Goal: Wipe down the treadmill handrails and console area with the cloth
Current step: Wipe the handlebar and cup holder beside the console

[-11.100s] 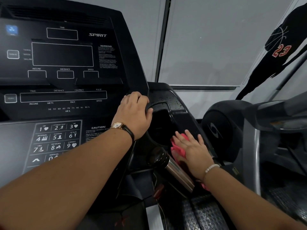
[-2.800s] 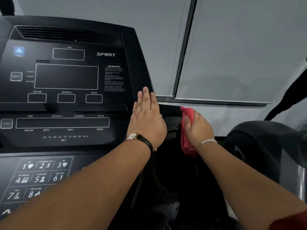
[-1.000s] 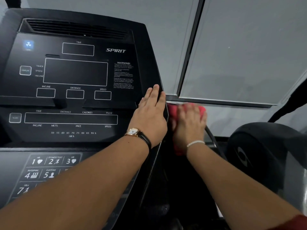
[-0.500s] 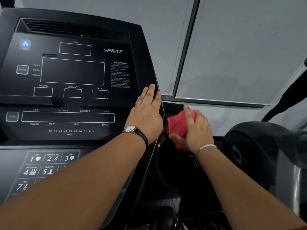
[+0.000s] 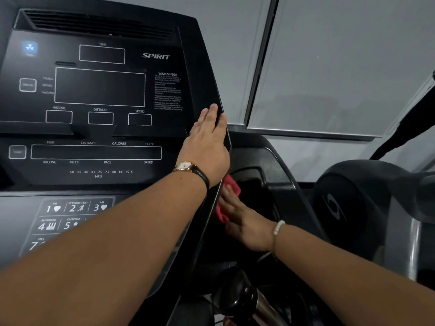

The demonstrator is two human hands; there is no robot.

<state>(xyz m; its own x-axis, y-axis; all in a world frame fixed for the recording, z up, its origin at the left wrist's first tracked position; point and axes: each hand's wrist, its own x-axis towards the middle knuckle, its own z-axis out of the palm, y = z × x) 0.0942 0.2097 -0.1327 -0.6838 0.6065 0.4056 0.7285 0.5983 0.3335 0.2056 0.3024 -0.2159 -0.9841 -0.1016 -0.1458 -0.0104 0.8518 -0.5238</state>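
The black treadmill console (image 5: 101, 95) fills the left half of the view, with dark displays and a grey keypad at lower left. My left hand (image 5: 207, 147) lies flat, fingers together, on the console's right edge and holds nothing. My right hand (image 5: 244, 222) presses a pink cloth (image 5: 229, 198) against the console's right side wall, inside the dark cup-holder recess (image 5: 254, 184). Most of the cloth is hidden behind my left wrist and under my right fingers. A handrail end with a metal grip (image 5: 242, 300) shows at the bottom.
Another black exercise machine (image 5: 353, 208) stands close on the right. Grey wall panels with a dark vertical frame (image 5: 259, 62) are behind the console. A white sill (image 5: 306, 132) runs behind the recess.
My right hand has moved the cloth down from the top rim of the recess to the console's side wall, now with flat fingers. My left hand stays flat on the console's edge.
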